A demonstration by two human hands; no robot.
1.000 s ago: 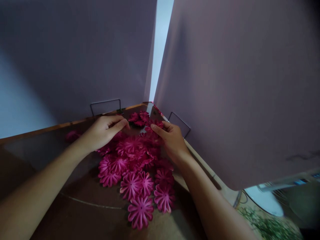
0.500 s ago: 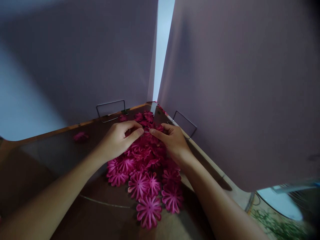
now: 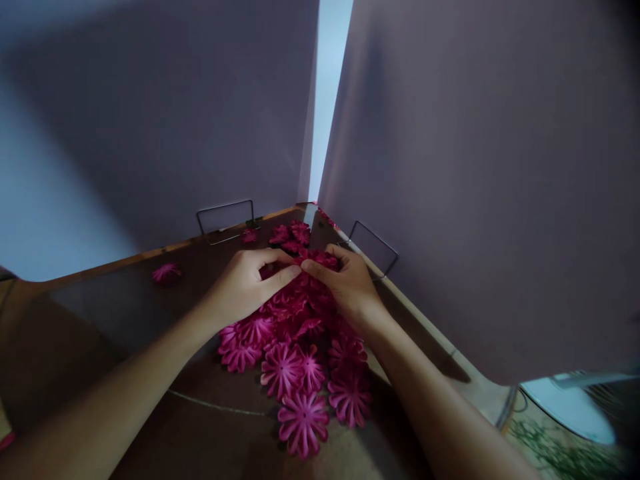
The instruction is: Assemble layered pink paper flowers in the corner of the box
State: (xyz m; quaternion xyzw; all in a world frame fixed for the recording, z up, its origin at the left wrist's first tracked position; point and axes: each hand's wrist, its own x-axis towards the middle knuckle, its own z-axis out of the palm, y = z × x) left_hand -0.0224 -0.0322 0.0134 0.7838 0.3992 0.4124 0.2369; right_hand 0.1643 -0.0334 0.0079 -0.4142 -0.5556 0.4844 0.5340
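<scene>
Atop pink flowers, both hands meet.

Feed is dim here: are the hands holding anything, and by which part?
Both hands, left hand and right hand, pinch one magenta flower cutout above the flower pile, fingertips at its petal edges. The exact grip is hard to tell.

A heap of fabric flower cutouts is spread on the tabletop at lower centre of the frame. Above it, the left hand and right hand are met fingertip to fingertip. A single cutout is set apart at left. Two upright panels are joined at the upper-centre corner, behind two wire brackets.
</scene>
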